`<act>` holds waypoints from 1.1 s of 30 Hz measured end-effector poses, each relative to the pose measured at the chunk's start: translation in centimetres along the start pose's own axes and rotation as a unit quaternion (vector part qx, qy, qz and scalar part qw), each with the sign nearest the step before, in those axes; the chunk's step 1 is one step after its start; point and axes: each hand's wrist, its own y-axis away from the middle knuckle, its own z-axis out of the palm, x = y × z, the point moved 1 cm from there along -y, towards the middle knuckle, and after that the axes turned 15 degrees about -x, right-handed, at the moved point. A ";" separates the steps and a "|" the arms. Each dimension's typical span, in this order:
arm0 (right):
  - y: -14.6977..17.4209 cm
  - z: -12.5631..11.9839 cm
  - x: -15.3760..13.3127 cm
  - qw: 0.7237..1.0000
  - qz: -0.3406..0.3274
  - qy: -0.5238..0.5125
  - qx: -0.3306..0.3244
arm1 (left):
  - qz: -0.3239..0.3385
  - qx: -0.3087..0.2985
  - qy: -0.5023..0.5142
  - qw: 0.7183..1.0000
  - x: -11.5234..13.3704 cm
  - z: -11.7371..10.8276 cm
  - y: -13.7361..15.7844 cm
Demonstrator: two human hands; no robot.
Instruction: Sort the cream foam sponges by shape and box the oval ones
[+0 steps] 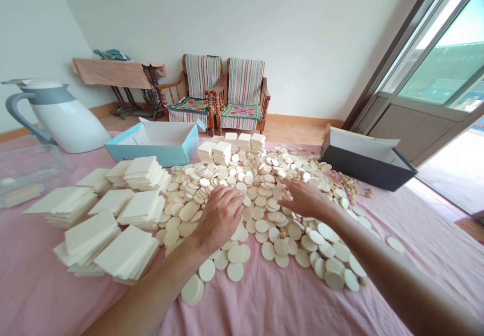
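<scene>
A wide heap of pale round wooden discs (260, 225) lies spread over the pink cloth. My left hand (221, 215) rests on the near-left part of the heap, its fingers together and curled down; whatever is under them is hidden. On the heap's right side, my right hand (302, 196) reaches in with its fingers stretched out and the thumb apart, near some discs but gripping none that I can see. Left of my left hand stand several stacks of pale square wooden pieces (141, 207). Smaller square stacks (221, 152) stand behind the heap.
A light-blue box (151, 152) stands at the back left, a black box (363, 162) at the back right. Small wooden beads (351, 185) lie beside the black box. A white jug (70, 117) and a clear plastic container (28, 170) sit far left. Two chairs (242, 94) stand beyond.
</scene>
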 end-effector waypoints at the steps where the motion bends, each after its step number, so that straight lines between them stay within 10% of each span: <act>1: 0.3 0.4 -0.2 1.000 0.002 0.027 -0.012 | 0.007 -0.004 0.001 1.000 0.1 0.1 0.0; 14: -3.2 3.0 -8.4 0.949 -0.196 -0.239 0.053 | -0.028 0.051 0.007 0.998 -0.2 0.1 0.1; 19: -3.6 0.5 -3.8 0.982 -0.071 -0.129 0.121 | -0.006 0.005 0.012 1.000 -0.1 0.3 0.2; 23: -3.5 0.7 -1.7 0.998 -0.016 0.005 0.057 | 0.015 -0.057 -0.001 0.998 0.3 0.6 0.3; 33: -3.4 3.7 -7.9 0.983 -0.113 -0.122 0.077 | -0.038 -0.027 -0.005 0.999 0.0 1.1 0.3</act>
